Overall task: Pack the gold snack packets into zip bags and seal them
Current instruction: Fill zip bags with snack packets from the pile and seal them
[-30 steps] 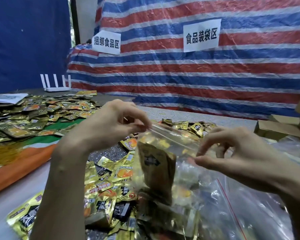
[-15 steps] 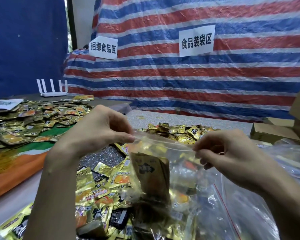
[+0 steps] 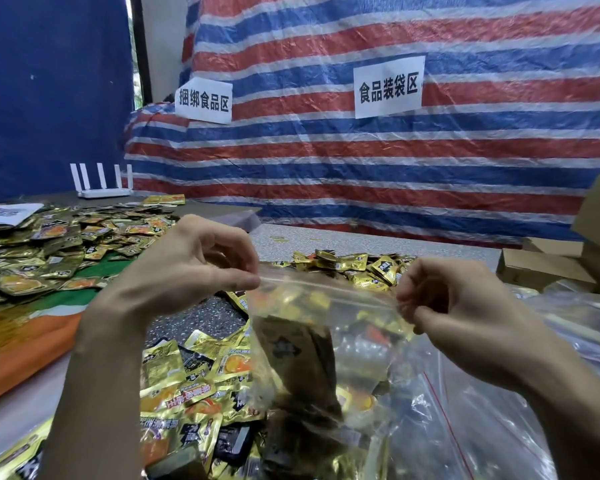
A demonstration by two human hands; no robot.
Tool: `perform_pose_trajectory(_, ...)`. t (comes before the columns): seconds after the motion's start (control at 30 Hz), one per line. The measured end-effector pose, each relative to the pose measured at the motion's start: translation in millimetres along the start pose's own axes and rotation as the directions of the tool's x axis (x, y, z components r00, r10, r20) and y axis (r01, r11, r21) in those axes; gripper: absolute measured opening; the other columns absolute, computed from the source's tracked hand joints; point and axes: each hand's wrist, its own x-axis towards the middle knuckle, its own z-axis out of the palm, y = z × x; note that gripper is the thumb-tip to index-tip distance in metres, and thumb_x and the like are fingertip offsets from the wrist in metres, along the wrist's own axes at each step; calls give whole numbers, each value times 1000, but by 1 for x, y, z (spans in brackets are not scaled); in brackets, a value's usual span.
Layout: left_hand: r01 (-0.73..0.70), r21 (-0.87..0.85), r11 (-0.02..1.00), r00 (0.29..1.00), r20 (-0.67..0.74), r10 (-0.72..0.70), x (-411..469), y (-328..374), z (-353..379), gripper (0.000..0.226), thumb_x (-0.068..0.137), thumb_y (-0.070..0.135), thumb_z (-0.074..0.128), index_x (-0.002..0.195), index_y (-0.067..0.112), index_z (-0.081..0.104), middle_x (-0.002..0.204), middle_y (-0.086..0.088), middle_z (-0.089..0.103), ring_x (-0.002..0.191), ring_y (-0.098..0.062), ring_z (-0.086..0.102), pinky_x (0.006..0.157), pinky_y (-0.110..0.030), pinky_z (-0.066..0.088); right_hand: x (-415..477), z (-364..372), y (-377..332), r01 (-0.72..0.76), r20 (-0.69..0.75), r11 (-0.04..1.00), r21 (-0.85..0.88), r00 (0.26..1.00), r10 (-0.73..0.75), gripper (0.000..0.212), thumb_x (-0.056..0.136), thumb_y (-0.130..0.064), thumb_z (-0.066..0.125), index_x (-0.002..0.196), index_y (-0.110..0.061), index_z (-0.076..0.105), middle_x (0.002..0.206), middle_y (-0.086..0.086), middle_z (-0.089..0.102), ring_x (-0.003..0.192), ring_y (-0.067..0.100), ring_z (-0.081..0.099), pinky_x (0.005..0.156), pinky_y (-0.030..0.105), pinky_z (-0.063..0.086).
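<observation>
Both hands are raised, with a clear plastic zip bag [image 3: 326, 303] stretched taut between them. Its zip strip runs from one pinch to the other.

- The left hand [image 3: 187, 268] has thumb and forefinger pressed tight on the strip's left end; the other fingers are curled above.
- The right hand [image 3: 454, 306] has thumb and bunched fingertips nipped on the strip's right end.
- Whether the strip is pressed fully closed cannot be told.
- Glossy gold foil snack packets [image 3: 291, 362] are seen through the crinkled film, hung below the two pinches. One dark, flat face is turned toward the camera.
- Loose gold packets [image 3: 191, 389], flat and rectangular, are heaped under the left wrist; a further pile [image 3: 361, 268] lies just beyond the strip.
- Slack transparent bags with a red line [image 3: 471, 438] are spread under the right forearm.
- Brown cardboard boxes [image 3: 544, 271] stand beyond the right hand.
</observation>
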Motion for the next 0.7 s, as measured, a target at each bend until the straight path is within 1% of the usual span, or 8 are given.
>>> perform_pose_trajectory(0.1,-64,-31,997,998,-21,63,-1,6,1,6,68,24,78,71,23,73,77,-2,71,76,-17,68,71,-29,53,2,-1,5,0,-94,1000,18,996,2,28,83,5,65,78,-23,62,76,3,68,73,19,65,72,51,56)
perform_pose_trajectory(0.17,-115,-6,993,993,7,115,1,13,8,5,69,23,77,72,22,72,76,0,70,75,-16,68,68,-25,54,-2,-3,2,46,-12,998,-34,999,-46,24,85,-15,71,97,-33,60,97,-11,66,91,4,62,83,35,56)
perform_pose_trajectory(0.27,-221,54,974,970,111,215,5,27,26,3,74,19,74,74,19,72,76,5,69,73,-15,67,65,-21,53,-9,-1,-11,156,135,985,-79,980,-144,55,75,-55,65,127,-51,46,125,-41,47,117,-23,41,94,7,40)
perform_pose_trajectory(0.33,-279,75,957,951,161,264,7,34,37,5,77,15,74,74,19,71,72,6,68,70,-16,66,61,-27,53,-10,7,-19,209,149,977,-45,968,-201,56,74,-65,62,127,-46,55,123,-38,55,115,-21,47,91,8,42)
perform_pose_trajectory(0.4,-290,83,954,947,167,273,8,37,44,5,76,16,74,73,19,71,69,3,67,67,-19,64,59,-41,52,-9,13,-26,242,167,970,-20,957,-235,40,80,-59,66,113,-36,69,108,-29,68,103,-14,58,87,14,48)
perform_pose_trajectory(0.47,-285,58,957,946,176,271,9,38,45,4,76,16,73,73,17,71,69,0,66,66,-21,64,60,-46,51,-7,15,-27,268,152,963,-15,953,-262,20,84,-40,71,99,-27,75,93,-20,73,93,-7,65,84,20,51)
perform_pose_trajectory(0.57,-273,20,962,944,201,263,9,39,44,4,77,14,74,75,16,72,70,1,67,69,-21,65,62,-45,52,-5,15,-24,298,106,955,3,949,-296,3,83,-25,76,86,-24,77,81,-16,73,85,1,66,77,23,50)
perform_pose_trajectory(0.7,-266,8,964,940,224,257,8,43,43,8,78,10,78,76,14,72,70,2,68,68,-19,65,62,-34,53,-5,18,-22,316,123,948,36,940,-318,3,83,-21,77,84,-23,76,73,-14,67,77,7,62,73,25,47)
